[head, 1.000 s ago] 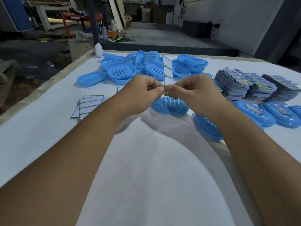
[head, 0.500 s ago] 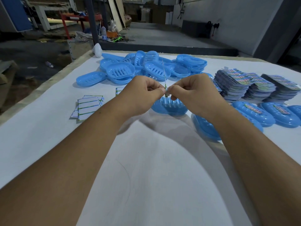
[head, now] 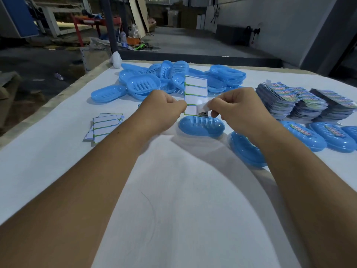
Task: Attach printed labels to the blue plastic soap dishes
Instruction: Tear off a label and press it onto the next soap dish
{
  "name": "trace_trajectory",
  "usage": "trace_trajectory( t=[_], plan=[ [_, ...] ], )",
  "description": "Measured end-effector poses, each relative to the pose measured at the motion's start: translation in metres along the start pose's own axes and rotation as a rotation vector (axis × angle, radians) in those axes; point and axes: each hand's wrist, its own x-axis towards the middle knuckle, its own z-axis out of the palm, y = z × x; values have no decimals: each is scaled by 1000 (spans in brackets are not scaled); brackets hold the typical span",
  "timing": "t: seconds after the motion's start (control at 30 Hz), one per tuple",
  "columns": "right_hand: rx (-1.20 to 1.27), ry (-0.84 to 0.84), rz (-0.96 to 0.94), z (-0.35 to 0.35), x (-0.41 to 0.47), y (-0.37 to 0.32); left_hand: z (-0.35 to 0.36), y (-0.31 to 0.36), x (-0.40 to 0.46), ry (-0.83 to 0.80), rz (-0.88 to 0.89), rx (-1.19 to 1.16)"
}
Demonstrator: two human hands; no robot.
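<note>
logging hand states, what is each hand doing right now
Left hand: closed, pinching the white sheet of green-edged sticker labels.
Right hand: closed, pinching one small white label peeling off that sheet.

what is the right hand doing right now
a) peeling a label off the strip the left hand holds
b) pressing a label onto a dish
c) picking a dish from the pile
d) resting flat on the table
a: the right hand pinches a curled label off the strip that the left hand holds above a dish.
</note>
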Motion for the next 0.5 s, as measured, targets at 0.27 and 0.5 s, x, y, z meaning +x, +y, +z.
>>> trace_trajectory(
  t=[0.27, 0.5],
  plan=[
    [-4, 54, 64, -3, 2, 3, -6, -2, 4, 62, -39, 68],
    [-4, 81, 132, -6, 1, 1, -13, -9, 10, 139, -68, 305]
  ],
)
